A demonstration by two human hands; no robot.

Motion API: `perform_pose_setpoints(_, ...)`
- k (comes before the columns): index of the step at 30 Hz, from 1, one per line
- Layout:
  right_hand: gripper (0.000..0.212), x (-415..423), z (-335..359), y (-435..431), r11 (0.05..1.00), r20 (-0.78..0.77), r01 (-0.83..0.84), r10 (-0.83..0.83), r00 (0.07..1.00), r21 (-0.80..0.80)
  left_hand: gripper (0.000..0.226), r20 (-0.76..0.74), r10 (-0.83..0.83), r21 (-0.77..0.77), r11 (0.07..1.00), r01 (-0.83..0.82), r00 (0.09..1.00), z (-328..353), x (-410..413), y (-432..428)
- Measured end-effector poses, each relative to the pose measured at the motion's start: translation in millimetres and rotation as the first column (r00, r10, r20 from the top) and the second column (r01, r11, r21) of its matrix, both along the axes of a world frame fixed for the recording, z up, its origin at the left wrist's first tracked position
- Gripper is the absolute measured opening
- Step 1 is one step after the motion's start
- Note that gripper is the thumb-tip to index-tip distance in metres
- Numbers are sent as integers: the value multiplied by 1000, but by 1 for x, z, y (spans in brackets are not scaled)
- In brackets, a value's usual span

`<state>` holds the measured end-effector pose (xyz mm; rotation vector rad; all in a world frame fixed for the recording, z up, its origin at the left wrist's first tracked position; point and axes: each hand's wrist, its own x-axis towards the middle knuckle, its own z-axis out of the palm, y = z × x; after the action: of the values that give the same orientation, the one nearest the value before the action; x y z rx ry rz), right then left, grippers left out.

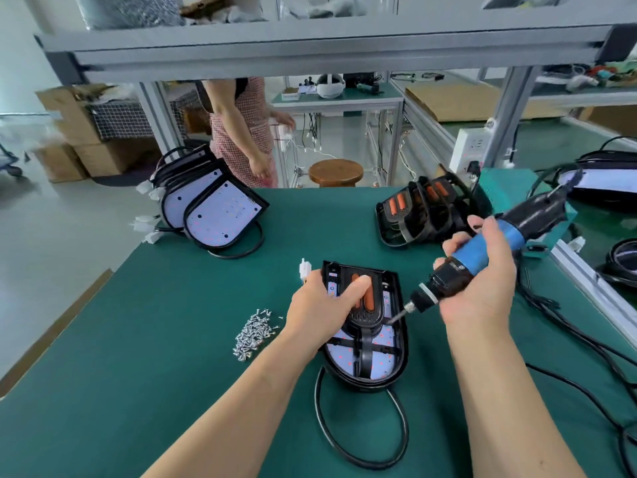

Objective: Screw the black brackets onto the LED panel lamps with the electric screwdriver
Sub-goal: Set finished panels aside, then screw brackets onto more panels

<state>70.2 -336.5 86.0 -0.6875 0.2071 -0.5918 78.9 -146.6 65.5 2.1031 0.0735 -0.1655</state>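
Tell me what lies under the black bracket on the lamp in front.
The white LED board with red dots shows through openings in the black bracket. The left hand grips the bracket's upper left, hiding that part; the board beneath solid plastic cannot be seen.

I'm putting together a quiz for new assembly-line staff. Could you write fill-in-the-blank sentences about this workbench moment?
1. The right hand grips an electric screwdriver with a black body and a ____ grip.
2. The left hand holds the black plastic bracket on the white LED panel lamp, which lies on a ____ mat.
3. The pile of small silver screws lies to the lamp's ____.
Missing words: blue; green; left.
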Motion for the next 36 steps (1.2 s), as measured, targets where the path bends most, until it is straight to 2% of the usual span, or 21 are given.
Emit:
perform_pose_setpoints(2, 21, -9, -8, 0, 998, -36, 3, -1, 999, 59, 50, 76, 49, 67, 996, -54, 996, 4, 1, 12)
perform_pose_setpoints(4, 21, -16, -14, 0, 994, -47, 7, -2, 999, 108, 31, 160, 115, 145, 980, -138, 980, 7, 7, 35)
perform_pose_setpoints(6, 21, -21, -18, 1, 991, -55, 6, 1, 998, 136, 11, 183, 116, 256, 953, -161, 976, 8, 13, 62)
perform_pose_setpoints(10, 21, -25, -22, 9, 987, -63, -8, 19, 998, 163, 20, 86, 14, 408, 912, -47, 996, 10, 17, 90)
perform_pose_setpoints(15, 20, -30, -23, 14, 987, -79, -6, 19, 997, 160, 10, 27, -111, 552, 830, 78, 993, 9, 16, 88)
perform_pose_setpoints(18, 19, -34, -24, 15, 987, -89, 6, 9, 996, 161, 7, 54, -181, 685, 722, 95, 982, 9, 14, 83)
perform_pose_setpoints(22, 15, -43, -22, 17, 982, -106, 43, -24, 994, 182, 14, 68, -314, 876, 472, 94, 947, 8, 9, 78)
perform_pose_setpoints(23, 15, -46, -22, 18, 980, -113, 57, -36, 993, 190, 15, 84, -333, 889, 450, 80, 939, 9, 6, 77)
perform_pose_setpoints(24, 14, -48, -21, 19, 977, -122, 73, -49, 991, 199, 16, 122, -339, 877, 478, 59, 933, 10, 3, 75)
perform_pose_setpoints(25, 15, -51, -20, 19, 974, -131, 90, -63, 989, 209, 15, 189, -317, 820, 572, 28, 929, 12, 0, 74)
perform_pose_setpoints(26, 16, -53, -18, 20, 969, -142, 110, -80, 987, 221, 13, 263, -254, 697, 717, -1, 931, 16, -4, 73)
perform_pose_setpoints(27, 17, -54, -15, 20, 962, -154, 135, -100, 983, 237, 11, 302, -160, 510, 860, -17, 940, 19, -10, 71)
perform_pose_setpoints(28, 18, -56, -12, 21, 952, -166, 164, -123, 978, 260, 10, 285, -68, 280, 960, -15, 956, 22, -18, 67)
perform_pose_setpoints(29, 19, -57, -8, 21, 938, -176, 192, -145, 974, 288, 11, 228, -14, 54, 999, 2, 974, 26, -27, 62)
perform_pose_setpoints(30, 21, -58, -3, 21, 923, -184, 215, -162, 970, 319, 12, 160, -3, -137, 990, 25, 987, 29, -36, 55)
perform_pose_setpoints(32, 22, -59, 6, 23, 899, -193, 238, -176, 965, 368, 15, 54, -30, -392, 918, 49, 998, 32, -51, 41)
perform_pose_setpoints(33, 23, -60, 10, 24, 893, -197, 239, -174, 965, 382, 16, 31, -46, -456, 888, 55, 998, 33, -58, 35)
perform_pose_setpoints(36, 24, -61, 19, 26, 887, -205, 237, -166, 965, 397, 18, 22, -93, -524, 847, 90, 995, 34, -71, 20)
